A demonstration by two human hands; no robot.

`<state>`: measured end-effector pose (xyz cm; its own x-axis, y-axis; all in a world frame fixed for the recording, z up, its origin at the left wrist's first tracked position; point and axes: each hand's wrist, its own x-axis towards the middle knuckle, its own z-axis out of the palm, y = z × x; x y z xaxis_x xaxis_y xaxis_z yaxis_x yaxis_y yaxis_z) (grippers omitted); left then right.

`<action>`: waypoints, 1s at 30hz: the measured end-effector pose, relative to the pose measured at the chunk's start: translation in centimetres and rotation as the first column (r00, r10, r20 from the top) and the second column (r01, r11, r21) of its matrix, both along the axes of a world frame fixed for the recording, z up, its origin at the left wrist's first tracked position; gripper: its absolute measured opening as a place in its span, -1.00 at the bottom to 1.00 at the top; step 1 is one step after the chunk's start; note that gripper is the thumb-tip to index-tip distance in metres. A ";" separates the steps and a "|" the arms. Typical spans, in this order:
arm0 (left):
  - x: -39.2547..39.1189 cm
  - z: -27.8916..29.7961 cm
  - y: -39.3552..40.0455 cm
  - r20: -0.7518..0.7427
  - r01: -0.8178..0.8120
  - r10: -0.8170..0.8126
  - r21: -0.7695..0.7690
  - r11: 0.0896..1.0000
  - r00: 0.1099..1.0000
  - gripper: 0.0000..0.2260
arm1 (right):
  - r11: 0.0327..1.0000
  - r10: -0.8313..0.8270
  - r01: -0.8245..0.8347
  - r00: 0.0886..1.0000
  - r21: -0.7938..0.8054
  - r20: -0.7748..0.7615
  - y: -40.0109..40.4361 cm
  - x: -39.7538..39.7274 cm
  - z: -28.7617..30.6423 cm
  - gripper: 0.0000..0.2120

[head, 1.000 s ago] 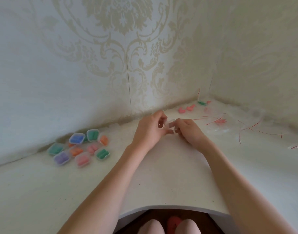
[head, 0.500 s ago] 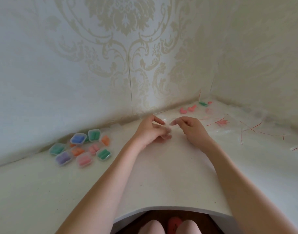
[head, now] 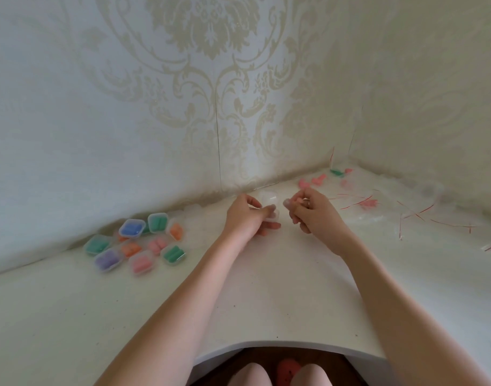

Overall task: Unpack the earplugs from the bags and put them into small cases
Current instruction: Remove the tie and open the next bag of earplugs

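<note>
At centre frame, near the wall: a clear small case (head: 268,203), lid open, sits in the left hand.
Left hand (head: 249,217): fingers curled around the case, thumb on its near side, hand low over the counter (head: 266,296).
Right hand (head: 312,211): just right of the case, apart from it; fingers curled, tips pinched together; whether they grip an earplug cannot be told.
Filled cases (head: 135,243): a cluster at left of the frame holding blue, green, orange, pink and purple earplugs, lids shut.
Loose earplugs (head: 318,181): pink and green, upper right, by the corner of the walls.
Bags (head: 422,215): clear, with red strips, scattered at right on the counter.
</note>
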<state>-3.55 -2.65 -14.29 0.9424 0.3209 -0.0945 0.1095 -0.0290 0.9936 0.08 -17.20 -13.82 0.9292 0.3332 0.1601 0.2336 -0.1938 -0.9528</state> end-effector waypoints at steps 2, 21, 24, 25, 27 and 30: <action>0.0 0.0 -0.7 0.008 0.052 -0.051 -0.016 0.999 0.999 -0.77 | 1.000 0.000 0.000 1.000 0.002 0.029 0.2 -0.2 0.0 -0.82; 0.4 -0.6 -1.2 0.104 0.178 -0.160 -0.195 0.965 0.982 -0.85 | 0.984 -0.166 0.166 0.986 0.060 -0.001 -0.2 0.4 0.0 -0.77; 0.3 -0.6 -1.1 0.105 0.196 -0.177 -0.214 0.957 0.979 -0.83 | 0.979 -0.179 0.177 0.984 0.099 0.016 -0.1 0.5 -0.2 -0.75; 0.3 -0.7 -1.2 0.106 0.205 -0.187 -0.208 0.956 0.977 -0.78 | 0.977 -0.182 0.179 0.983 0.114 0.012 0.0 0.4 -0.3 -0.74; 0.3 -0.8 -1.2 0.108 0.221 -0.204 -0.179 0.959 0.973 -0.70 | 0.974 -0.195 0.193 0.981 0.121 0.011 0.1 0.3 -0.3 -0.73; 0.3 -0.9 -1.4 0.119 0.267 -0.251 -0.156 0.951 0.961 -0.66 | 0.971 -0.232 0.227 0.971 0.080 0.053 0.3 0.3 -0.4 -0.75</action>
<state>-3.25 -4.08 -15.18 0.9982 0.0518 -0.0307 0.0240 0.1252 0.9918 0.34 -16.85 -14.26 0.9670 0.0978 0.2353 0.2497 -0.1799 -0.9515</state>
